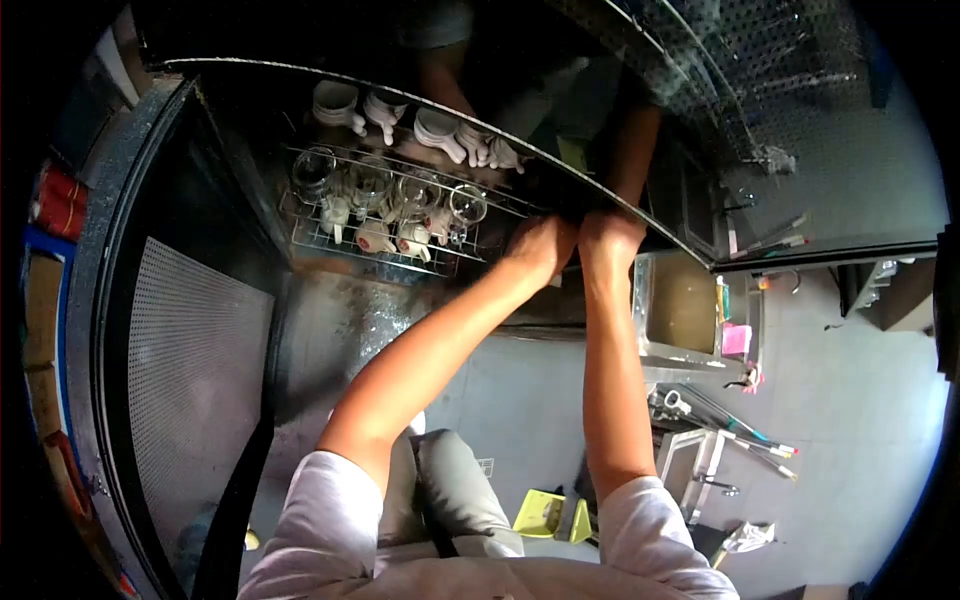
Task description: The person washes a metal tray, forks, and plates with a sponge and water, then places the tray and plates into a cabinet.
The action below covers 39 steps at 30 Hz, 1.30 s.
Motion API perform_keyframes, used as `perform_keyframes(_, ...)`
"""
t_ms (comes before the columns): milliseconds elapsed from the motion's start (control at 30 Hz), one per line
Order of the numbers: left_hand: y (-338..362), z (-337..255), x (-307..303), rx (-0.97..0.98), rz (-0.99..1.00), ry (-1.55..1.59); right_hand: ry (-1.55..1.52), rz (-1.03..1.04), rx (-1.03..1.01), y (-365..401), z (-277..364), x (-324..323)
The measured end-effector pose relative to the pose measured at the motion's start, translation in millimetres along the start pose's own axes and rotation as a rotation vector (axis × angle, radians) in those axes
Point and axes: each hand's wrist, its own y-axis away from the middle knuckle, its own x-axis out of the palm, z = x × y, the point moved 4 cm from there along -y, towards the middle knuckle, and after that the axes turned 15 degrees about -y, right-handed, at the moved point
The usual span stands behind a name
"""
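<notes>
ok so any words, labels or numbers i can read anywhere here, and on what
None can be read.
Small white tag on the grey floor: marks too small to read.
Red packs at the left edge: blurred, no lettering legible.
Cups in the wire rack: no print shows.

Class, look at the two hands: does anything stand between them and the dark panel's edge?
Nothing visible does. The left hand and right hand lie at the dark panel's edge, fingers hidden. The wire rack of cups sits off to the left.
</notes>
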Motion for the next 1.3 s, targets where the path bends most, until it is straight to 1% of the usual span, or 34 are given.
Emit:
perform_keyframes(33,-11.3,1.7,-1.4,0.068,-0.129,-0.043,-0.177,-0.002,-0.042,-6.1,-3.9,7.9)
perform_keyframes(100,-23.2,0.2,-8.8,0.183,-0.388,-0.127,-0.375,-0.011,-0.079,-17.1,-9.4,20.5)
perform_keyframes(133,-20.3,-4.0,-13.8,0.178,-0.481,-0.277,-0.455,-0.025,-0.089,-22.6,-9.7,26.8)
perform_keyframes(167,-24.0,-3.3,-13.3,0.182,-0.491,-0.313,-0.467,-0.002,-0.119,-29.5,-11.5,27.6)
perform_keyframes(200,-29.0,-2.0,-14.0,0.189,-0.501,-0.351,-0.39,0.036,-0.131,-33.4,-17.9,28.5)
perform_keyframes(233,-33.5,-0.8,-13.1,0.198,-0.504,-0.39,-0.264,0.079,-0.142,-35.8,-24.9,29.1)
perform_keyframes(267,-38.6,4.4,-9.2,0.226,-0.399,-0.446,-0.034,0.139,-0.139,-34.0,-33.9,31.0)
perform_keyframes(333,-39.5,9.0,-15.1,0.16,-0.121,-0.415,0.419,0.277,-0.143,-20.7,-58.2,41.6)
perform_keyframes(367,-36.4,11.7,-19.6,0.123,0.018,-0.401,0.482,0.317,-0.155,-14.8,-67.2,45.7)
perform_keyframes(400,-30.5,9.7,-30.1,0.145,0.055,-0.385,0.526,0.345,-0.169,-13.0,-66.3,46.6)
perform_keyframes(467,-40.7,20.8,-11.1,0.141,-0.053,-0.532,0.456,0.354,-0.216,-12.1,-62.6,46.1)
perform_keyframes(500,-44.1,23.6,-2.7,0.141,-0.103,-0.605,0.613,0.427,-0.168,-11.1,-87.2,48.1)
perform_keyframes(533,-41.9,22.1,1.2,0.15,0.003,-0.745,0.771,0.501,-0.115,-9.3,-97.8,48.5)
perform_keyframes(567,-40.1,20.9,3.9,0.113,-0.022,-0.76,0.705,0.476,-0.137,-8.4,-102.6,47.8)
perform_keyframes(633,-34.5,18.3,8.9,0.041,-0.078,-0.794,0.569,0.42,-0.184,-12.0,-91.2,46.9)
perform_keyframes(667,-28.2,16.6,14.3,0.069,-0.071,-0.847,0.496,0.414,-0.24,-11.1,-84.2,46.6)
perform_keyframes(733,8.1,8.0,3.9,0.133,-0.272,-0.717,0.332,0.402,-0.328,-3.6,-57.3,42.0)
perform_keyframes(800,54.8,-3.1,-14.9,0.219,-0.496,-0.519,0.464,0.498,-0.242,9.5,-68.2,40.9)
perform_keyframes(833,75.1,-6.3,-21.3,0.17,-0.478,-0.498,0.527,0.531,-0.202,8.0,-60.8,38.7)
perform_keyframes(867,98.0,-8.4,-29.0,0.105,-0.47,-0.458,0.414,0.466,-0.197,13.0,-46.1,23.5)
perform_keyframes(967,185.3,-7.6,-58.8,-0.086,-0.438,-0.34,0.301,0.519,-0.042,24.0,29.4,-29.8)
perform_keyframes(1000,225.7,-15.5,-73.4,-0.164,-0.426,-0.327,0.107,0.408,-0.107,29.4,52.5,-54.5)
perform_keyframes(1033,260.9,-27.0,-94.7,-0.229,-0.424,-0.317,-0.066,0.401,-0.056,36.6,80.4,-80.3)
perform_keyframes(1100,323.1,-81.1,-156.1,-0.28,-0.396,-0.498,-0.196,0.486,-0.003,63.5,100.8,-126.4)
perform_keyframes(1167,367.5,-143.5,-223.9,-0.154,-0.477,-0.714,-0.328,0.593,0.262,90.8,114.9,-174.4)
perform_keyframes(1200,380.5,-160.4,-259.0,-0.096,-0.57,-0.963,-0.328,0.678,0.445,108.0,110.4,-194.5)
perform_keyframes(1233,390.7,-184.0,-289.1,-0.063,-0.734,-1.085,-0.368,0.649,0.398,126.6,99.1,-212.2)
perform_keyframes(1267,399.3,-189.6,-316.7,-0.255,-0.696,-1.189,-0.323,0.662,0.462,145.4,84.7,-229.7)
perform_keyframes(1300,408.0,-194.2,-331.4,-0.315,-0.789,-1.318,-0.282,0.669,0.524,161.9,67.9,-245.7)
